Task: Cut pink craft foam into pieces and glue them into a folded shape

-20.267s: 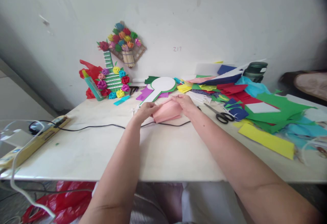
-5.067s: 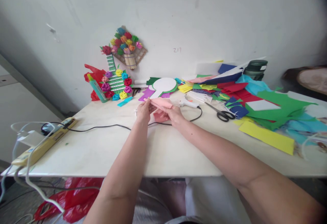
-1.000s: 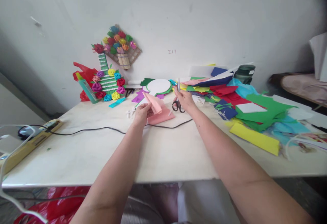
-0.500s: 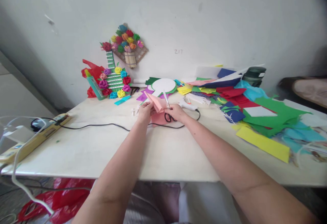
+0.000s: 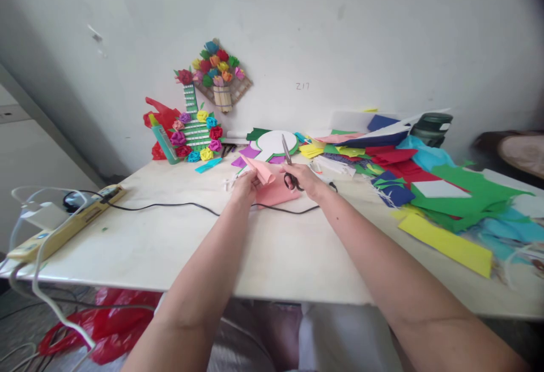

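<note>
My left hand [image 5: 246, 186] is closed on a folded piece of pink paper [image 5: 264, 171], which rises from the fingers in a loose curl. In my right hand [image 5: 305, 178] is a pair of scissors [image 5: 288, 154] with black handles; the blades point up and away and look closed together. Below and between the hands, a flat pink sheet [image 5: 278, 195] lies on the table. Just beyond stands out a white round-ended cutout with a green edge [image 5: 278, 142], lying over purple paper [image 5: 243, 157].
A black cord [image 5: 170, 205] runs across the table from a yellow power strip [image 5: 70, 222]. Coloured paper scraps [image 5: 450, 191] spread over the right side, near a dark green bottle [image 5: 430, 128]. At the back left are a glue bottle [image 5: 164, 142] and a flower-decorated paper guitar [image 5: 196, 131].
My right hand has drawn the scissors away from the folded pink paper, to the right, and the blades now point more upright. My left hand still holds the paper. The view has shifted slightly.
</note>
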`<state>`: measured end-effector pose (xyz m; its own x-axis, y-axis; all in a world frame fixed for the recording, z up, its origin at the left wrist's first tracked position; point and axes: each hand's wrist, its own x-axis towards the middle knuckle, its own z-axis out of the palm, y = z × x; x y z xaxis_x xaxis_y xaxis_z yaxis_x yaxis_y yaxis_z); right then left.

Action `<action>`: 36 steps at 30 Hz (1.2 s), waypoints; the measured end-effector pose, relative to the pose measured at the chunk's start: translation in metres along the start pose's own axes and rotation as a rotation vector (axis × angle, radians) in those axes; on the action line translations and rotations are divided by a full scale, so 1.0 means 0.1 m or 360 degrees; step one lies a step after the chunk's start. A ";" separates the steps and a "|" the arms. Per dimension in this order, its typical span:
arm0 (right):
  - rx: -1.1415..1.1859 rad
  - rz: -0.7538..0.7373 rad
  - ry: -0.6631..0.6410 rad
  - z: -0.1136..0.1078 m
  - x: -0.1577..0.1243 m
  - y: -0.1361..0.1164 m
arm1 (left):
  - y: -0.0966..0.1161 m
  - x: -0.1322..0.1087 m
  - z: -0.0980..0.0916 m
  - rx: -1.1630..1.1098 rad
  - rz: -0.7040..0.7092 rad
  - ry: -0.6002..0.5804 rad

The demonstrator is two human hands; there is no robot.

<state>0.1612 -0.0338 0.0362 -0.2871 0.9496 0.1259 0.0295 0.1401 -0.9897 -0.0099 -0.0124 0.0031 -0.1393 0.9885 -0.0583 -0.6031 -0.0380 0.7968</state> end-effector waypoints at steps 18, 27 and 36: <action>-0.0334 0.0454 -0.0278 0.08 -0.06 -0.02 | -0.01 0.06 -0.05 -0.0123 -0.0001 0.0034; -0.0419 0.0465 0.0029 0.09 0.00 0.06 | 0.00 0.04 -0.03 -0.0113 -0.0054 0.0027; -0.0129 0.0311 0.0215 0.05 0.07 0.15 | 0.04 0.07 -0.04 -0.0378 -0.0191 0.0157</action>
<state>0.1550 -0.0261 0.0221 -0.1378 0.9890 -0.0542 0.1501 -0.0333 -0.9881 -0.0163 -0.0060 0.0036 -0.1244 0.9694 -0.2116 -0.7855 0.0340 0.6179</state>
